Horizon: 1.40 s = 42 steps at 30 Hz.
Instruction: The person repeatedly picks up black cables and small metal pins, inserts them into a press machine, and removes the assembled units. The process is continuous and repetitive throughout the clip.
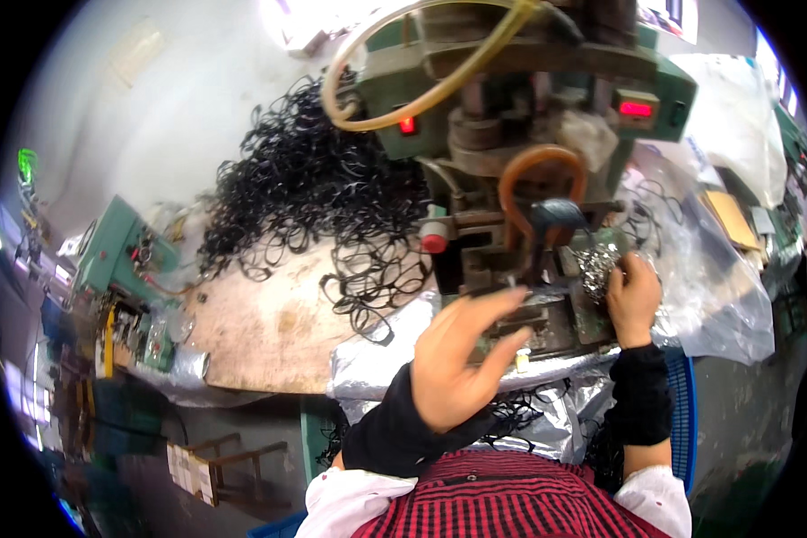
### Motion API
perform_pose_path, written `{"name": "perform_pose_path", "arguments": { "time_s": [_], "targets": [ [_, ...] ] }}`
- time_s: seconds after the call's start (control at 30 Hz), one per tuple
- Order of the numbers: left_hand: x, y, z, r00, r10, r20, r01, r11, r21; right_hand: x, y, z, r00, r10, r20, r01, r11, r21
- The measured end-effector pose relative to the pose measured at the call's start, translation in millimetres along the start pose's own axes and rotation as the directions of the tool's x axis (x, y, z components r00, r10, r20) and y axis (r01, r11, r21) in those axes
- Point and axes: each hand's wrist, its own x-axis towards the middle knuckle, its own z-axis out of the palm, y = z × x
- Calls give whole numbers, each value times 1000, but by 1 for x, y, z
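Note:
My left hand reaches over the front of a green press machine. Its thumb and fingers are apart, with nothing seen between them, close to the metal die block. My right hand is at a heap of small shiny metal pieces on the right of the machine. Its fingers are curled together at the heap's edge; what they pinch, if anything, is too small to make out. Between the hands, a dark rounded part stands in front of an orange-brown hose loop.
A big pile of black loops covers the back left of the wooden table. Silver foil lines the front edge. A clear plastic bag lies at right, a blue basket below. A stool stands lower left.

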Motion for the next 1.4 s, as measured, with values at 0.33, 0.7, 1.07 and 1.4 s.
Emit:
{"name": "perform_pose_path", "arguments": {
  "time_s": [0.33,0.7,1.07,1.4],
  "targets": [
    [-17,-82,-134,977,-155,-146,211,611,763,0,-15,-15,978,192,81,-208,881,426],
    [-36,-173,-138,963,-250,-99,225,548,806,-45,14,-33,907,413,84,-380,716,586],
    [-21,-137,-46,885,-382,-264,293,901,-320,18,-92,-43,993,-62,101,-41,617,786],
    [-6,-96,-19,846,-271,-459,57,902,-428,6,-120,-33,869,115,481,-492,94,866]
  ]
}}
